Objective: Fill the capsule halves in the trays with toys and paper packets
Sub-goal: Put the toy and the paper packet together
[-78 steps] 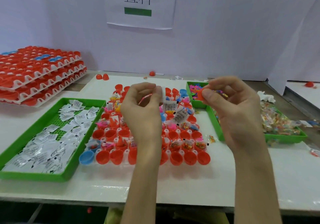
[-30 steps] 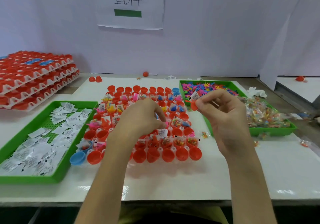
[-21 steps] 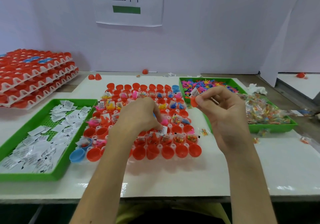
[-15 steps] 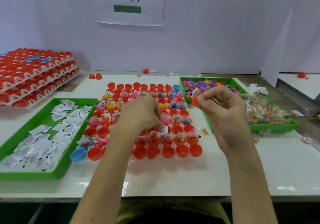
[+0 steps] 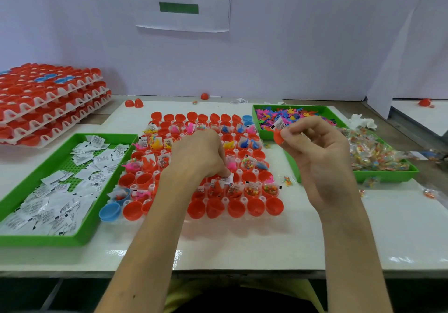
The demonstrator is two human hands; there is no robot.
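Capsule tray: one, table centre. Left hand: fingers curled, pinched one paper packet over a near row. Right hand: raised, pinched one orange toy and a second paper packet.

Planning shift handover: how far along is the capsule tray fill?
Done: most middle rows of the red plastic capsule halves hold toys and packets. In hand: the left hand pinches a white paper packet over a near-row half; the right hand grips a small orange plastic toy with another packet. Left: the front row and back row look empty.
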